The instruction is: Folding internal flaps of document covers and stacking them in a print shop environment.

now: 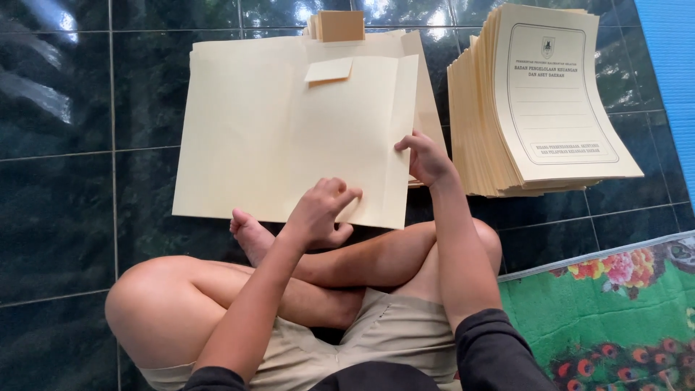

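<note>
Dark green glossy floor tiles (58,145) filled the frame, one patterned green mat (615,311) at lower right. One large cream folder sheet (289,137) lay flat at centre, long axis running left to right, directly ahead of the crossed legs. Left hand (318,213) pressed curled fingers on its lower edge; right hand (427,159) pinched the folded right flap between thumb and fingers, its grip nearly closed. One small tan tab (329,71) sat near the top; one small card stack (339,25) above; one tall pile of printed covers (536,101) at upper right, just beside the right hand.
</note>
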